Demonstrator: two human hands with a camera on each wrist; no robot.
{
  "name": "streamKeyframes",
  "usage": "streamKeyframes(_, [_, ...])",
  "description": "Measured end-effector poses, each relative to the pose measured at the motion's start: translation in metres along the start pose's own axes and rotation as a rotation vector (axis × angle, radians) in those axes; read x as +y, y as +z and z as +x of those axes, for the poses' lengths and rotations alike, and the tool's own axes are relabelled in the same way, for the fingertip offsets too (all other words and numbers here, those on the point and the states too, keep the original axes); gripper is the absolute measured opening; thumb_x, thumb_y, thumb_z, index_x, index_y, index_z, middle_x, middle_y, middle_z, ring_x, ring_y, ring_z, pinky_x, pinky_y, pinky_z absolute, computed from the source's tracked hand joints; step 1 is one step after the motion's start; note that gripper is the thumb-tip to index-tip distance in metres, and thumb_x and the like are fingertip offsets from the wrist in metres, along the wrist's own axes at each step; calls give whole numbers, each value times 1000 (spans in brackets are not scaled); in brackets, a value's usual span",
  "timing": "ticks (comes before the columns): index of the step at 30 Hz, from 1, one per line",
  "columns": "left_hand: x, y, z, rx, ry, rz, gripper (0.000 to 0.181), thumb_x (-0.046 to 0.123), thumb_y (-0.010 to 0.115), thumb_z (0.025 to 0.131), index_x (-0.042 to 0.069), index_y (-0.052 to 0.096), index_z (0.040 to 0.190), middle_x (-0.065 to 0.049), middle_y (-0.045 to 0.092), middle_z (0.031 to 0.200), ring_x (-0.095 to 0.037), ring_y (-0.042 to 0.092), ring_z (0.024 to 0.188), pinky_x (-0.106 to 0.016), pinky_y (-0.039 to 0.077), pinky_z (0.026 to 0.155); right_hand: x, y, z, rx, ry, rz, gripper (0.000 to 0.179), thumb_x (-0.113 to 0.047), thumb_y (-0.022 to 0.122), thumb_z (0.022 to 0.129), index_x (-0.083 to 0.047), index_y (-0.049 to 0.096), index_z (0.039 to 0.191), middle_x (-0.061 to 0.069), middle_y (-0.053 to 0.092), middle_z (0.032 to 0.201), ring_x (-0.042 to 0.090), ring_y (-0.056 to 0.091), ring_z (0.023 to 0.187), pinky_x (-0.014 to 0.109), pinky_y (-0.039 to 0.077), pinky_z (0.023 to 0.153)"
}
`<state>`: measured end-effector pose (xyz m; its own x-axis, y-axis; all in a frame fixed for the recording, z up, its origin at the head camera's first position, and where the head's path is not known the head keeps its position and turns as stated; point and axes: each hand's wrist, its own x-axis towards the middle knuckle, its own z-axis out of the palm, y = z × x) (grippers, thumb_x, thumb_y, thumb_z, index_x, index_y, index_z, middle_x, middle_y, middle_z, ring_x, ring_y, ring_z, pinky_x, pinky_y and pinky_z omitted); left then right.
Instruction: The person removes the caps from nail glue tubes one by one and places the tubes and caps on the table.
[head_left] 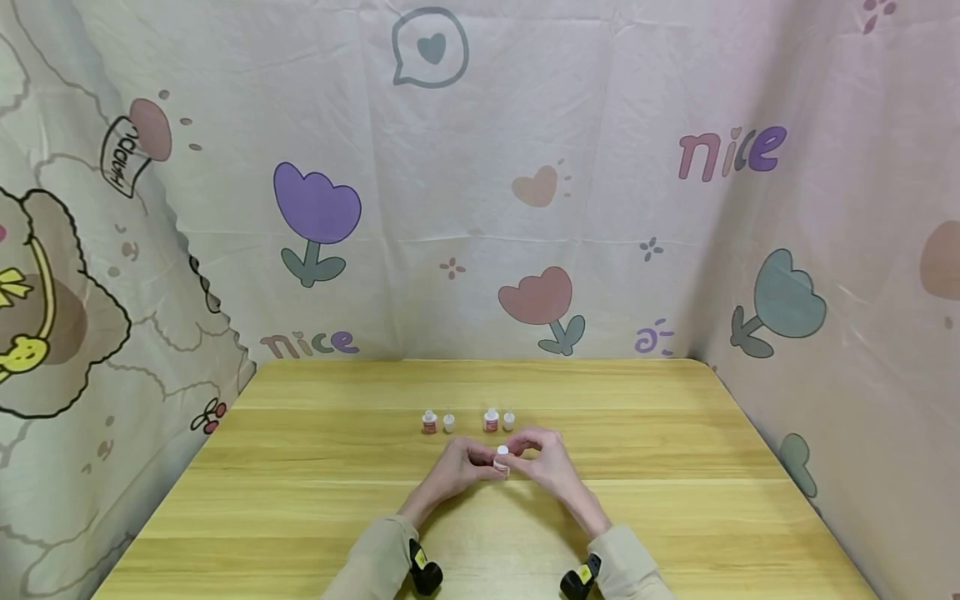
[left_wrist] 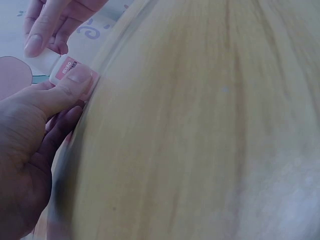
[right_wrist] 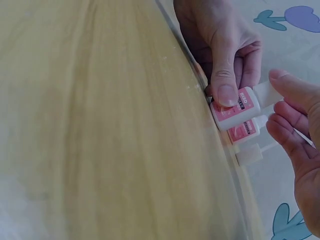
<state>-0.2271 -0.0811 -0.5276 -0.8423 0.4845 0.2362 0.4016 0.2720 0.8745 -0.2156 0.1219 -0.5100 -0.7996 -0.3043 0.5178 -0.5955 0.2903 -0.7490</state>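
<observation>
My left hand (head_left: 459, 468) grips a small white glue bottle (right_wrist: 235, 110) with a pink label, its thumb pressed on the label. The bottle stands upright, close over the table. My right hand (head_left: 551, 465) pinches its white cap (head_left: 502, 451) between thumb and fingers from the right. In the right wrist view the cap sits right at the top of the bottle, partly covered by the thumb (right_wrist: 290, 85). Beyond the hands stands a similar pink-labelled bottle (head_left: 491, 422), with a loose white cap (head_left: 509, 422) beside it, thin brush stem pointing up.
Farther left, another pink-labelled bottle (head_left: 429, 423) stands beside another loose white cap (head_left: 448, 424), in one row with the first pair. The wooden table (head_left: 337, 467) ends at a patterned cloth backdrop (head_left: 450, 208), with cloth also at both sides.
</observation>
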Motion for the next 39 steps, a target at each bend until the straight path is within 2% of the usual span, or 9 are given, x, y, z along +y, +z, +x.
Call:
streamKeyframes(3, [1, 0, 0, 0, -3, 7, 16, 12, 82, 83, 9, 81, 99, -8, 80, 91, -6, 73, 76, -19, 57, 70, 0, 1, 0, 11, -29, -6, 12, -7, 85, 79, -10, 75, 86, 5, 75, 81, 3, 65, 73, 32, 60, 70])
streamKeyframes(9, [1, 0, 0, 0, 1, 11, 15, 13, 82, 83, 10, 81, 98, -8, 80, 90, -5, 72, 74, -19, 56, 68, 0, 2, 0, 16, -91, -9, 11, -1, 84, 78, -3, 76, 85, 13, 75, 80, 22, 68, 70, 39, 61, 69])
streamKeyframes(13, [1, 0, 1, -1, 3, 4, 15, 13, 82, 83, 10, 81, 97, -8, 80, 90, -8, 73, 75, -18, 56, 68, -2, -1, 0, -18, -76, -8, 10, -3, 82, 81, -4, 77, 89, 10, 75, 84, 17, 69, 75, 35, 62, 76])
streamKeyframes(15, [0, 0, 1, -3, 7, -6, 15, 13, 82, 83, 10, 81, 97, -9, 80, 90, -9, 74, 77, -18, 56, 69, -6, -2, 0, -37, -61, -14, 10, 1, 80, 81, -1, 76, 90, 13, 75, 86, 18, 70, 76, 37, 62, 78])
streamKeyframes(20, [-1, 0, 0, -1, 13, -24, 16, 12, 83, 82, 9, 81, 98, -10, 80, 91, -12, 75, 78, -19, 57, 70, -7, -1, 0, -54, -11, -11, 12, 6, 79, 81, 5, 74, 92, 20, 74, 89, 33, 70, 78, 47, 61, 79])
streamKeyframes(23, [0, 0, 0, 2, 8, -24, 15, 12, 82, 83, 9, 81, 98, -9, 80, 90, -12, 75, 77, -19, 57, 70, -5, -1, 1, -41, 14, -23, 15, -4, 83, 80, -2, 75, 93, 15, 76, 89, 28, 70, 79, 45, 61, 77])
streamKeyframes(27, [1, -1, -1, 0, 8, -21, 15, 12, 82, 83, 9, 81, 98, -10, 80, 90, -11, 74, 77, -19, 57, 69, -7, -2, 1, -24, 30, -42, 15, -13, 86, 79, -9, 76, 90, 8, 77, 84, 15, 70, 75, 43, 60, 72])
streamKeyframes(32, [1, -1, -1, 0, 13, -15, 16, 12, 82, 84, 8, 81, 99, -11, 80, 90, -7, 73, 75, -19, 56, 67, -6, -2, 3, -19, 2, -45, 12, -10, 85, 79, -10, 76, 87, 3, 76, 80, 2, 66, 72, 38, 60, 68])
streamKeyframes(39, [0, -1, -1, 1, 16, -12, 15, 11, 81, 84, 7, 80, 98, -10, 80, 90, -4, 72, 74, -19, 56, 67, -3, -2, 2, -30, -27, -16, 9, -6, 82, 81, -8, 77, 88, 5, 75, 82, 2, 65, 75, 29, 60, 74])
